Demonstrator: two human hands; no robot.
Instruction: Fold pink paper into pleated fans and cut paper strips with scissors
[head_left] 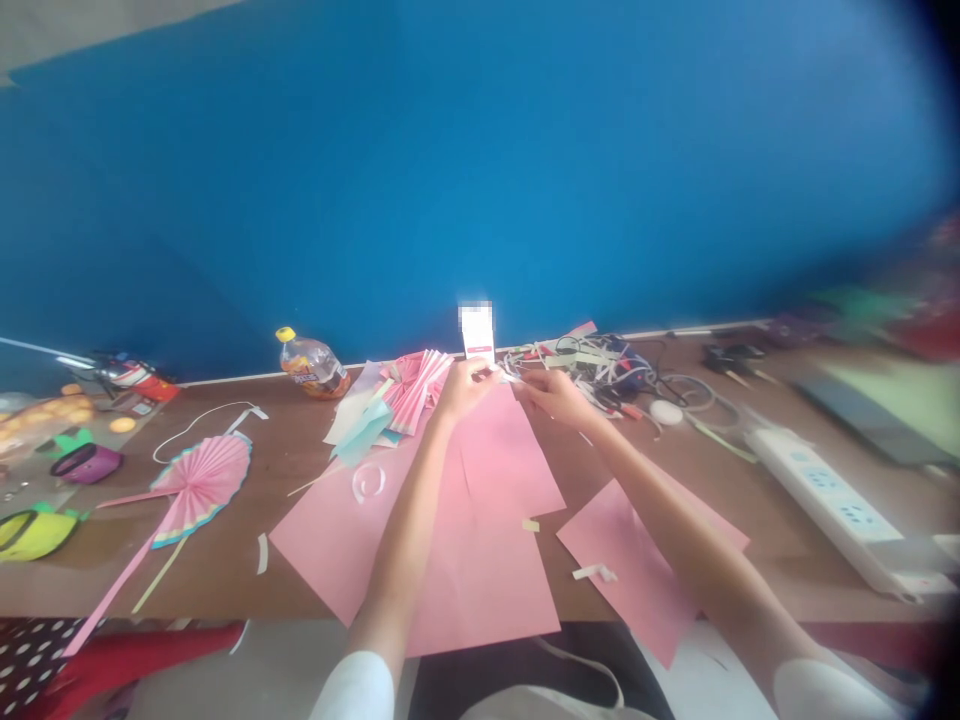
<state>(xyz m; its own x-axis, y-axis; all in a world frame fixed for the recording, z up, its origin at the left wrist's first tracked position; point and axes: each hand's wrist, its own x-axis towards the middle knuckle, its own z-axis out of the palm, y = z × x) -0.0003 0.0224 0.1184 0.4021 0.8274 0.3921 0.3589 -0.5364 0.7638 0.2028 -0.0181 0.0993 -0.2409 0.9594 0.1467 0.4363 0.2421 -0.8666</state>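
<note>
Both my arms reach over the brown table to its far side. My left hand (466, 388) is closed, its thumb and finger pinched by a small white strip (505, 375). Across from it, my right hand (553, 396) also pinches at the strip, which looks like paper or tape. Just behind them a phone (478, 334) with a lit screen leans against the blue wall. Pink paper sheets (487, 570) lie below my forearms, and a clear tape roll (368, 483) rests on one. A pleated pink paper piece (421, 385) lies left of my left hand.
A pink pleated fan (206, 485) and a drink bottle (313, 368) are on the left. Paper scraps and cables (600, 365) heap up behind my right hand. A white power strip (832, 500) and a dark laptop-like slab (870, 415) occupy the right.
</note>
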